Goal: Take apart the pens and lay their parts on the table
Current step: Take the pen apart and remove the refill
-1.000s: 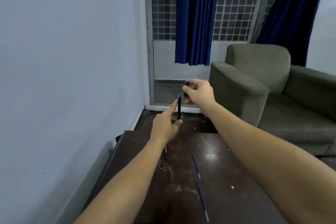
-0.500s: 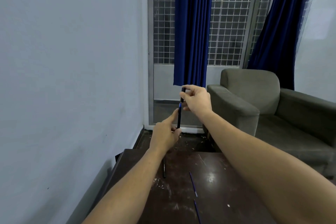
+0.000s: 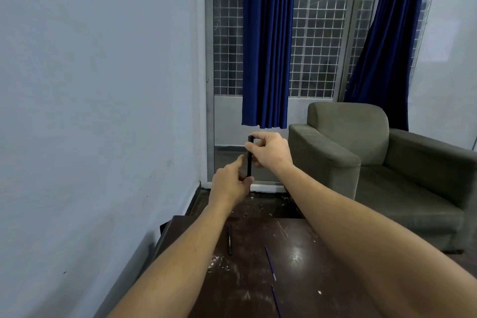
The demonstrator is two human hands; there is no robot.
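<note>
I hold a dark pen (image 3: 249, 160) upright in the air, well beyond the far edge of the dark wooden table (image 3: 304, 245). My left hand (image 3: 231, 183) pinches its lower end. My right hand (image 3: 269, 148) grips its upper end, fingers curled over the top. On the table lie a black pen barrel (image 3: 229, 239) near my left forearm and two thin blue refills (image 3: 270, 263), (image 3: 276, 301) in a line toward the front edge.
A pale wall runs close along the left side of the table. A grey sofa (image 3: 361, 162) stands to the right. Blue curtains (image 3: 265, 41) hang over a barred window straight ahead. White debris speckles the table and floor.
The view has tilted up. My right hand has come down over the pen's top, so the blue piece that showed between the two hands is covered now.
</note>
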